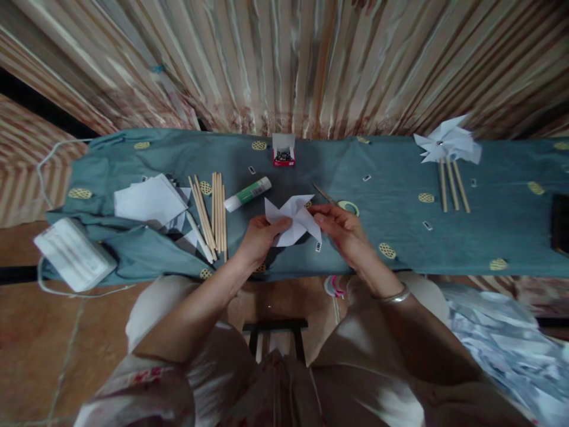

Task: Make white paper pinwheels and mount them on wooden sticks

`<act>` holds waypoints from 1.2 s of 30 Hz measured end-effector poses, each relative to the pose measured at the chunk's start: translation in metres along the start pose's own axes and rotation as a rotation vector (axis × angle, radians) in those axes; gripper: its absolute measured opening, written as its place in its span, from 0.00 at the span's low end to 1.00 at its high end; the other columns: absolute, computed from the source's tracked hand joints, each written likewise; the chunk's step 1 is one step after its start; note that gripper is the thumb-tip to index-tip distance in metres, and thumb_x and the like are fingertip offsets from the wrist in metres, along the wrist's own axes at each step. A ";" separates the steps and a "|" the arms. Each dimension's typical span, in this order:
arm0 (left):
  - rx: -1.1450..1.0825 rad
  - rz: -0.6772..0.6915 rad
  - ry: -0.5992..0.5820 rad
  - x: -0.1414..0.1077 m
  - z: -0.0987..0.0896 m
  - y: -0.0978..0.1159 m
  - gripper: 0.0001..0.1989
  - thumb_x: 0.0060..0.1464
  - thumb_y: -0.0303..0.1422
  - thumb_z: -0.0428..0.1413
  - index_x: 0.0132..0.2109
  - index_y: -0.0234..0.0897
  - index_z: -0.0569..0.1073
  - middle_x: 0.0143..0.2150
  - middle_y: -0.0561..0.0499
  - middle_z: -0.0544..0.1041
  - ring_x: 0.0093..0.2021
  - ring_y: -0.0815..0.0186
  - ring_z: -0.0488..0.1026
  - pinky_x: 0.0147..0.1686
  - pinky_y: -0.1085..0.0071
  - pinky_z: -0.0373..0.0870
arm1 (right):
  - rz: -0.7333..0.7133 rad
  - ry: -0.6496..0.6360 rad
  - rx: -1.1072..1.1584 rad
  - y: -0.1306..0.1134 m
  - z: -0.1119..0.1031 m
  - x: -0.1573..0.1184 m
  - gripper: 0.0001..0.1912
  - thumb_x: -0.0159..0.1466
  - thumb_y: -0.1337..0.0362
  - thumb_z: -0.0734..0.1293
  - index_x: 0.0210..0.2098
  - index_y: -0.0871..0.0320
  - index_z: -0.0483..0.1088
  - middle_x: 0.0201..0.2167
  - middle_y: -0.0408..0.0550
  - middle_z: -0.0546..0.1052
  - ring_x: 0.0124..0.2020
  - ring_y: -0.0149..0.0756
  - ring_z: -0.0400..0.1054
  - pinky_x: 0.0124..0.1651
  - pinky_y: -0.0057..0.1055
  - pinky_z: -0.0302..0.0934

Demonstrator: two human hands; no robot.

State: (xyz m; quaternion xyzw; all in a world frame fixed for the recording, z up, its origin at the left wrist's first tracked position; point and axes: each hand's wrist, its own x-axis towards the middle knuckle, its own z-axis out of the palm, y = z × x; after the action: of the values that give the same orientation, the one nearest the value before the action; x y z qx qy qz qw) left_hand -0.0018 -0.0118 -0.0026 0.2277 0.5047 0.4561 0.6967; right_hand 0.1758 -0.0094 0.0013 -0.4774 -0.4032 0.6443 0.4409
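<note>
A white paper pinwheel point(294, 220) with folded blades is held over the table's near half. My left hand point(261, 236) pinches it at the left, thumb on top close to the centre. At the right blade, my right hand point(341, 228) has its thumb and fingers closed on the paper. Scissors point(348, 207) with pale green handles lie just behind my right hand. Left of the pinwheel rests a glue stick point(248, 194) with a green label. A small red box point(283, 155) of dark pins or tacks stands open behind it.
Several wooden sticks point(219, 207), a white pen point(199, 237) and white paper sheets point(151, 198) lie at the left, near a white power strip point(74, 254). Finished pinwheels on sticks point(453, 184) lie at the right. A bag of paper scraps point(511, 350) sits below the table's right side.
</note>
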 end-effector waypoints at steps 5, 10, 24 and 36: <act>0.092 0.029 0.007 0.000 -0.003 -0.001 0.15 0.30 0.36 0.71 0.27 0.31 0.79 0.26 0.50 0.79 0.24 0.69 0.71 0.28 0.72 0.66 | 0.125 -0.003 0.086 0.001 0.008 0.001 0.16 0.49 0.55 0.79 0.34 0.55 0.78 0.30 0.42 0.79 0.30 0.32 0.71 0.38 0.32 0.68; 0.137 0.061 -0.001 -0.002 -0.002 0.001 0.16 0.29 0.38 0.71 0.27 0.33 0.79 0.26 0.49 0.80 0.26 0.68 0.72 0.29 0.71 0.68 | 0.159 -0.065 0.033 0.009 0.010 0.003 0.14 0.49 0.55 0.79 0.30 0.57 0.78 0.28 0.44 0.79 0.29 0.34 0.70 0.36 0.33 0.66; 0.199 0.126 -0.006 -0.004 0.000 -0.001 0.14 0.32 0.38 0.71 0.26 0.35 0.80 0.24 0.51 0.79 0.23 0.69 0.70 0.25 0.73 0.66 | 0.134 -0.010 0.060 0.013 0.017 0.005 0.15 0.41 0.59 0.81 0.26 0.55 0.77 0.25 0.39 0.81 0.27 0.31 0.72 0.34 0.30 0.67; 0.186 0.143 -0.033 -0.004 -0.001 -0.003 0.15 0.33 0.38 0.71 0.27 0.33 0.80 0.24 0.53 0.78 0.24 0.71 0.70 0.26 0.75 0.66 | 0.177 -0.030 0.077 0.008 0.016 0.002 0.13 0.45 0.57 0.79 0.27 0.57 0.78 0.23 0.40 0.79 0.22 0.28 0.68 0.28 0.28 0.64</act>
State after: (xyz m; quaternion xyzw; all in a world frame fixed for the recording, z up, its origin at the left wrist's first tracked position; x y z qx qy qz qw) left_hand -0.0022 -0.0163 -0.0034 0.3340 0.5158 0.4521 0.6465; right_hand 0.1579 -0.0113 -0.0035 -0.4842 -0.3407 0.7029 0.3942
